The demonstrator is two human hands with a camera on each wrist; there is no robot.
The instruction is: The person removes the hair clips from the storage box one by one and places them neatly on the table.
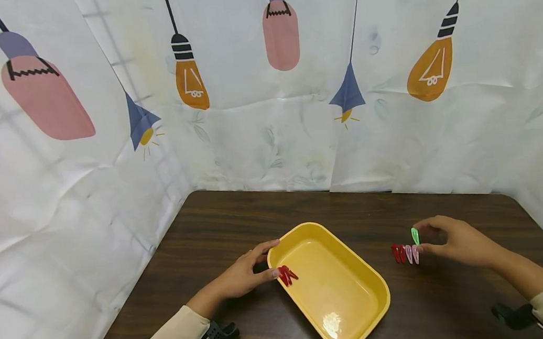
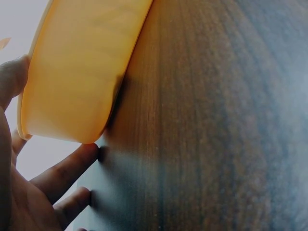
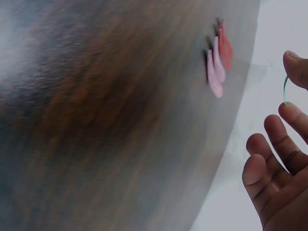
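My left hand (image 1: pixel 247 271) holds the left corner of a yellow tray (image 1: pixel 328 278), thumb and index finger on its rim. In the left wrist view other fingers spread beside the tray's outer wall (image 2: pixel 77 96). Red snap hair clips (image 1: pixel 287 275) lie inside the tray near the thumb. To the right, my right hand (image 1: pixel 461 240) pinches a green hair clip (image 1: pixel 415 235) between thumb and index finger; its remaining fingers are loosely bent. Just below it, two red hair clips (image 1: pixel 399 253) and two pink hair clips (image 1: pixel 412 254) lie in a row on the table.
The dark wooden table (image 1: pixel 237 214) carries the tray at its middle and the row of clips to the right. A white printed sheet (image 1: pixel 260 139) with lamp drawings hangs behind and along the left edge. Dark straps (image 1: pixel 217 335) sit at both wrists.
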